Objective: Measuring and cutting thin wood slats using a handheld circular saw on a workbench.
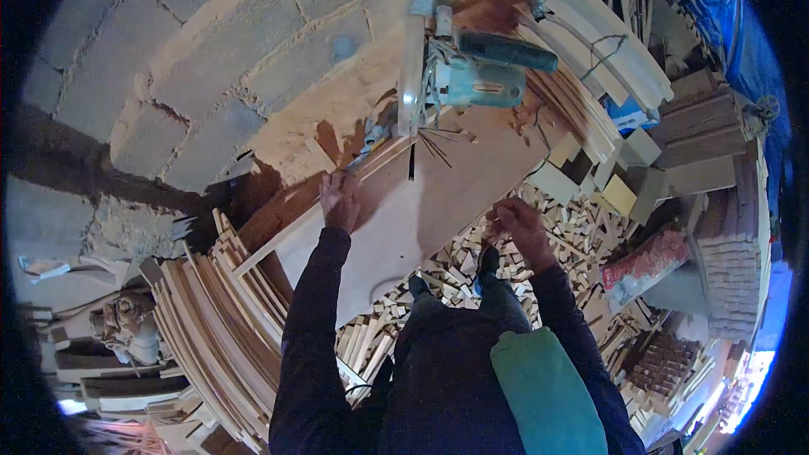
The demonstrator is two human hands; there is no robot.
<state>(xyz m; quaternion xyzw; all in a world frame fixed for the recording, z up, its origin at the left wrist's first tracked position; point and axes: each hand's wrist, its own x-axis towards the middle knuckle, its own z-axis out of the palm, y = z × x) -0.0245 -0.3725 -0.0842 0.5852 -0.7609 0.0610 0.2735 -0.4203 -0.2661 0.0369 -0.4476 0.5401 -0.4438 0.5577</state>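
My left hand is at the back left of a pale plywood board, its fingers curled on a long wooden strip along the board's edge. My right hand is by the board's right edge, fingers closed in a pinch; whatever they hold is too small to make out. A teal electric saw with a dark handle and an upright metal plate stands at the far end of the board, above a narrow dark slot.
Long wood strips are stacked at left. Many small offcuts cover the floor around my feet. Boards and slats are piled at right, near a blue tarp. A block wall runs behind the saw. A green cloth lies against my body.
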